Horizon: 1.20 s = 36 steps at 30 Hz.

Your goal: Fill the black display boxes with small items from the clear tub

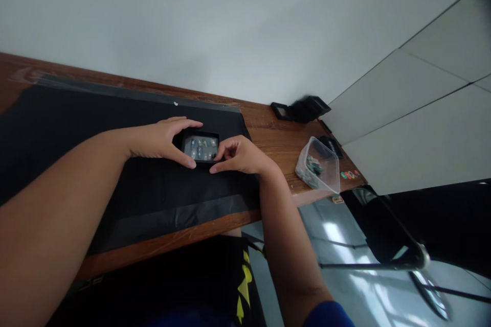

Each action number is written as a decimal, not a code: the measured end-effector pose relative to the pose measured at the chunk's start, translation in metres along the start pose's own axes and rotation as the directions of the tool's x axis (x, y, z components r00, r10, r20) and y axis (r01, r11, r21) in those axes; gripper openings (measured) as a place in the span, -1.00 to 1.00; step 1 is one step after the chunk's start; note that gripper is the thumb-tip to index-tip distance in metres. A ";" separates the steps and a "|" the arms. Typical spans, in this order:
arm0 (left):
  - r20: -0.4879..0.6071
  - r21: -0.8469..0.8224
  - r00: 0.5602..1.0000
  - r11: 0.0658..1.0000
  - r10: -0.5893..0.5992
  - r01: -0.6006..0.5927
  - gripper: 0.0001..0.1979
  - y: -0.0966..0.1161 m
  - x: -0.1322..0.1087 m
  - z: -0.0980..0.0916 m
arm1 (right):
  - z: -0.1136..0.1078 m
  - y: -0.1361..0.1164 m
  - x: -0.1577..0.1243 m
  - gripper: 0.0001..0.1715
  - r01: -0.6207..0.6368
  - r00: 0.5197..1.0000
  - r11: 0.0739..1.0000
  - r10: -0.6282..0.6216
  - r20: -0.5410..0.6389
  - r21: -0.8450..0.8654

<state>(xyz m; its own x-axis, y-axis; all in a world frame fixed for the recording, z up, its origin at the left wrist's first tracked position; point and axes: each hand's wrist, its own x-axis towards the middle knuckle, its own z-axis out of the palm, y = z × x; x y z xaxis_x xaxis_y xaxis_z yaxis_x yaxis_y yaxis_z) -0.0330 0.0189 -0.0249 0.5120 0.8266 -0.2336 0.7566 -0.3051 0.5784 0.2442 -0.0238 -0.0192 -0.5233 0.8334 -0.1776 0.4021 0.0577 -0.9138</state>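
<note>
A small black box (pixel 200 146) with a clear window lies on the black mat (pixel 115 127); several small coloured beads or stones show inside it. My left hand (pixel 163 139) grips the box's left side, thumb in front and fingers curled over the far edge. My right hand (pixel 237 155) is at the box's right side, its fingers pinched together against the box's near right corner.
The mat covers a wooden table (pixel 276 138) set against a white wall. A clear plastic container (pixel 318 166) with small pieces stands near the table's right end. Black boxes (pixel 301 109) sit by the wall. A black chair (pixel 387 235) stands on the floor at right.
</note>
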 end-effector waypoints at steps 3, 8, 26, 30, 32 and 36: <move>-0.010 0.018 1.000 1.000 0.016 -0.016 0.42 -0.005 0.003 0.002 | 0.000 -0.002 0.000 -0.38 0.007 1.000 1.000 -0.008 0.020 0.014; 0.015 0.024 1.000 1.000 -0.008 0.008 0.45 -0.002 0.000 0.001 | 0.000 -0.003 -0.001 -0.40 0.019 0.999 1.000 -0.019 0.034 0.015; 0.024 -0.023 1.000 1.000 -0.016 0.016 0.41 0.005 -0.002 0.001 | -0.001 -0.003 -0.002 -0.44 0.039 0.999 0.998 -0.038 0.018 -0.053; 0.011 -0.024 1.000 0.999 -0.024 0.024 0.38 0.010 -0.003 -0.002 | -0.004 -0.005 -0.003 -0.39 0.093 0.994 0.993 -0.097 -0.050 -0.078; -0.004 -0.027 1.000 1.000 -0.014 0.014 0.36 0.013 -0.004 -0.003 | -0.004 -0.005 -0.003 -0.32 0.130 0.981 0.987 -0.141 -0.131 -0.090; -0.030 -0.044 0.998 0.998 0.053 -0.054 0.30 0.013 -0.004 -0.001 | -0.005 0.001 -0.002 0.24 0.169 0.946 0.956 -0.225 -0.233 -0.238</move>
<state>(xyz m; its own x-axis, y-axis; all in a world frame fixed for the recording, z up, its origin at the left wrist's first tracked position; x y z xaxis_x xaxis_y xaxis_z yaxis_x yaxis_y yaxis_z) -0.0258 0.0121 -0.0159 0.5387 0.8232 -0.1791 0.7090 -0.3282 0.6241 0.2494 -0.0230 -0.0183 -0.4106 0.9036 0.1223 0.4753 0.3266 -0.8170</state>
